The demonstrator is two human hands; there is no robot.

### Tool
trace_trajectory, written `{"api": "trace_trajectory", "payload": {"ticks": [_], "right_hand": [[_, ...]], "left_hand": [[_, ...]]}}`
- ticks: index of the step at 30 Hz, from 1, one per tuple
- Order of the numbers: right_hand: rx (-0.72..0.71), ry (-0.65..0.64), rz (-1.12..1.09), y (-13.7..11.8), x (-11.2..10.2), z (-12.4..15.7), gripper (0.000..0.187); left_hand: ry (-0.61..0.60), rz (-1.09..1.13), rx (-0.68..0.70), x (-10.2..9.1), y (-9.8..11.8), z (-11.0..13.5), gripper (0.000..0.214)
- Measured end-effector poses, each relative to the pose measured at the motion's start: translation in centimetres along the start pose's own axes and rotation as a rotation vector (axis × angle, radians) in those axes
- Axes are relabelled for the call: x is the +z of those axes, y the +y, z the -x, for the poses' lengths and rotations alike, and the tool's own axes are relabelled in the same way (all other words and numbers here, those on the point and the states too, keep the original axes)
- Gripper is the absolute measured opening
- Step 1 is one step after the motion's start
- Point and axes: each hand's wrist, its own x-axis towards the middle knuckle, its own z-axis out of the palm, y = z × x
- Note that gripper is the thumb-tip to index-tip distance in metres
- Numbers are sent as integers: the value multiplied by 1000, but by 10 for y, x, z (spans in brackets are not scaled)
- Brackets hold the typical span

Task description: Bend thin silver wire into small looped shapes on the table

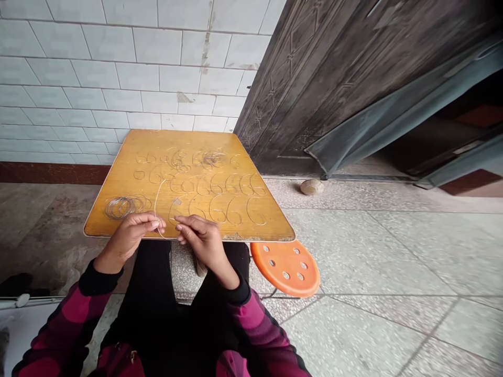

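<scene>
A coil of thin silver wire (123, 207) lies on the yellow wooden counter (220, 144), the left hand (131, 235) pinching a loose silver wire strand (156, 207), the right hand (202, 238) curled just beside it, above curled six-shaped wire loops (231, 209)

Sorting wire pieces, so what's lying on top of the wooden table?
The table bears a wire coil, rows of bent wire loops and a wire strand. The left hand and right hand hide part of the near edge; what lies beneath cannot be seen.
</scene>
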Motion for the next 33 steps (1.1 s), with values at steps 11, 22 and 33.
{"api": "trace_trajectory", "payload": {"ticks": [11, 22, 33], "right_hand": [[255, 90, -333, 5, 10, 2, 14], [383, 132, -420, 37, 23, 12, 30], [177, 168, -148, 41, 18, 19, 35]], "left_hand": [[-69, -89, 18, 0, 1, -2, 21], [213, -46, -93, -7, -32, -21, 17], [322, -222, -56, -25, -44, -29, 20]]}}
